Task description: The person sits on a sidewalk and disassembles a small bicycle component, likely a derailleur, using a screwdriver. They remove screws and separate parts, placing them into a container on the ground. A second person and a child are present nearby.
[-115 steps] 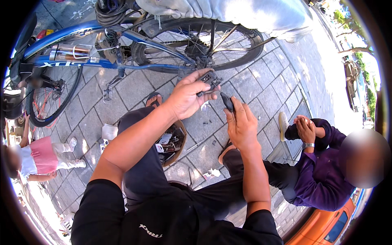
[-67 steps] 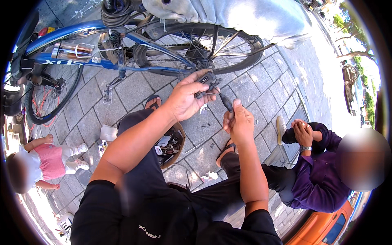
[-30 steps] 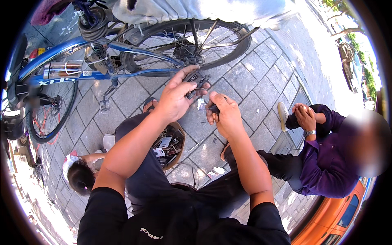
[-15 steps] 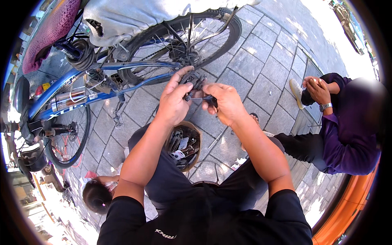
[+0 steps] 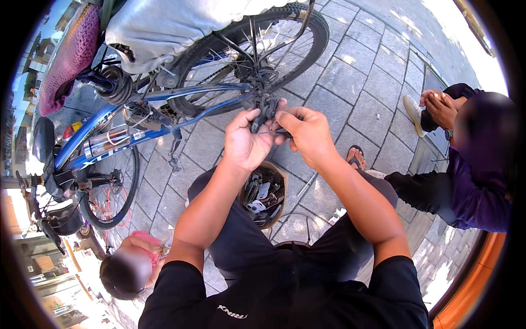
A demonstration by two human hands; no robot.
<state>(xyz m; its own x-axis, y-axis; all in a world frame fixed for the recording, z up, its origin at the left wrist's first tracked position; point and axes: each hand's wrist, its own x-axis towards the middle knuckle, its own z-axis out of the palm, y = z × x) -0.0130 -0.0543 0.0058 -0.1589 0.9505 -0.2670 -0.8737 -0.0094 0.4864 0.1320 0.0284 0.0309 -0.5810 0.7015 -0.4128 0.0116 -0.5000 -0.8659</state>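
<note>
My left hand (image 5: 245, 143) curves around a dark brake caliper (image 5: 267, 108), its thumb and fingers against it. The caliper is just below the hub of a blue bicycle's rear wheel (image 5: 323, 44); whether it is fastened to the frame I cannot tell. My right hand (image 5: 310, 134) is closed on the black handle of a screwdriver (image 5: 281, 133). Its thin metal shaft points left, toward the lower part of the caliper and my left palm. Fingers hide the tip and part of the handle.
Between my knees stands a round tub (image 5: 284, 193) of loose tools and parts. The blue bicycle frame (image 5: 123, 130) stretches left, a grey cloth (image 5: 159, 33) over its rear. At right sits a person in purple (image 5: 474, 175), hands clasped. A child (image 5: 123, 271) is at lower left.
The whole view has shifted, so the scene sits further right. My left fingers have loosened and the palm shows more. The screwdriver stays beside the caliper. The child has turned.
</note>
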